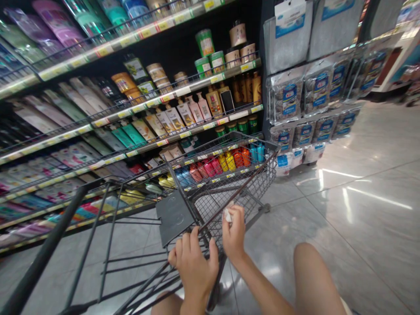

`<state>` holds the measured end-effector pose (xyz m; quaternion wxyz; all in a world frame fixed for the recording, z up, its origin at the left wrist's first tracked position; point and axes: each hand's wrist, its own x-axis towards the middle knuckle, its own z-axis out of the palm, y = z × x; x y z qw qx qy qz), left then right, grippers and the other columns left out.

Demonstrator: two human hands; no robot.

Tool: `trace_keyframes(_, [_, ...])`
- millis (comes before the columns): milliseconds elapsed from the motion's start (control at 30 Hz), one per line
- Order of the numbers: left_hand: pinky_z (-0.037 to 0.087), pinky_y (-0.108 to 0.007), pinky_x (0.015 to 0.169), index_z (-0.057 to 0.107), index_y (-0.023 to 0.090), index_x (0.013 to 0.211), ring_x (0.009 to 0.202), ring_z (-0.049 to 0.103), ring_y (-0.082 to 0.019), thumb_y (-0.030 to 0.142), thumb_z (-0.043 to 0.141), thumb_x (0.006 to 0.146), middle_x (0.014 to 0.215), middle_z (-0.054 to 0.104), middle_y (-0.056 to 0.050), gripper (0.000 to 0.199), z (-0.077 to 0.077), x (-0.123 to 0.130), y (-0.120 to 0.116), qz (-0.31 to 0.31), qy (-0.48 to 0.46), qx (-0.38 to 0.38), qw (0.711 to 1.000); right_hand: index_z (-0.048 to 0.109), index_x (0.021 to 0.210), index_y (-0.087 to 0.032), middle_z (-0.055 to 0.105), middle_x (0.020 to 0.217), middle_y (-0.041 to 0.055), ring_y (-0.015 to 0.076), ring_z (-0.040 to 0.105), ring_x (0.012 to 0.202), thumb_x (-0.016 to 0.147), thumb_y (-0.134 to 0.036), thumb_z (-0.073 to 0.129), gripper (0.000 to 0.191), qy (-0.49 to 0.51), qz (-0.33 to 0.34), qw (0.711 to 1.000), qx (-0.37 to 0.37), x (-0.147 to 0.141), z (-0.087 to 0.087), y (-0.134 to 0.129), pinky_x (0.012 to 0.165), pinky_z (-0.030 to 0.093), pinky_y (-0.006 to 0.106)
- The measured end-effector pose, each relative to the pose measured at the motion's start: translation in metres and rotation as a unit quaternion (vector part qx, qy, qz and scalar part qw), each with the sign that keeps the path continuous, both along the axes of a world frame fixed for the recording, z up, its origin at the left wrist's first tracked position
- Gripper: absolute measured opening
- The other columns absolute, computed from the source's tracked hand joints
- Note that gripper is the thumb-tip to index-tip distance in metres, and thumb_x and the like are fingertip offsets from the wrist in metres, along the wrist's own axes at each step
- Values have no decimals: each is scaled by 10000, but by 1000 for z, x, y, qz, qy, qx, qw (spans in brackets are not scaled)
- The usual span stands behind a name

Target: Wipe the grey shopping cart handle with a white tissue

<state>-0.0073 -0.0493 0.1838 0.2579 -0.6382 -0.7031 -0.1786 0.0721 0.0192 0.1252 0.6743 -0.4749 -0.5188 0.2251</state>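
A dark grey wire shopping cart stands in front of me, seen from its side. My left hand grips the cart's frame beside the dark plastic seat flap, its fingers curled over the bars. Just to the right, my right hand pinches a small crumpled white tissue against the long top rail of the basket. Most of the tissue is hidden inside the fingers. At the left, the cart's push handle is untouched by either hand.
Shelves with bottles and jars run behind the cart. Packs of steel scourers hang at the shelf end, with grey cloths above them. Shiny tiled floor stretches to the right. My bare knee shows at the bottom.
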Motion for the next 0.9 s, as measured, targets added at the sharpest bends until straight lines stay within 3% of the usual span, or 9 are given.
trace_keyframes(167, [274,-376,758,555,116,1097,821,477,-245,322,373,888,849,592,-96,346,-2,-4,-2,-16,-15,-7,1000,510,959,-228,500,965,51,187,520,881,864,-171,406,151,24,64,998,1,-20,3,-29,744,453,340])
trace_keyframes(367, [271,-374,752,567,113,1091,810,479,-241,312,368,896,835,593,-90,343,-5,-6,-2,-20,-20,-2,1000,553,884,-217,555,903,42,174,552,860,885,-203,414,139,-30,275,960,33,0,0,-46,749,467,312])
trace_keyframes(433, [271,-375,759,572,119,1085,814,482,-240,312,373,899,836,596,-90,334,-4,-4,-3,-12,-28,-1,1000,552,882,-217,560,906,42,174,551,873,876,-198,444,109,-1,220,975,15,12,-2,-41,768,461,311])
trace_keyframes(533, [269,-378,768,576,130,1083,822,483,-240,318,382,899,849,605,-94,327,-3,0,-3,-3,-40,-3,999,542,925,-208,554,950,55,192,535,924,861,-260,495,95,107,2,993,-58,27,-1,-23,827,445,349])
trace_keyframes(567, [267,-379,771,576,133,1086,826,482,-240,321,385,897,855,608,-95,327,-3,0,-3,-2,-43,-4,999,548,946,-202,559,958,58,196,536,929,853,-289,510,132,130,-30,988,-82,29,1,-16,836,443,358])
trace_keyframes(733, [261,-379,779,578,131,1076,829,480,-241,339,395,898,841,606,-96,329,-4,1,-1,5,-38,-1,999,578,991,-169,606,873,44,180,568,786,811,-356,560,261,158,59,973,-158,23,13,7,716,462,312])
trace_keyframes(900, [264,-373,773,577,126,1075,832,480,-244,350,423,892,843,606,-96,328,-3,-1,0,2,-20,-2,1000,570,750,-194,532,735,-5,156,510,705,813,-275,503,124,102,18,986,-128,20,19,16,668,407,278])
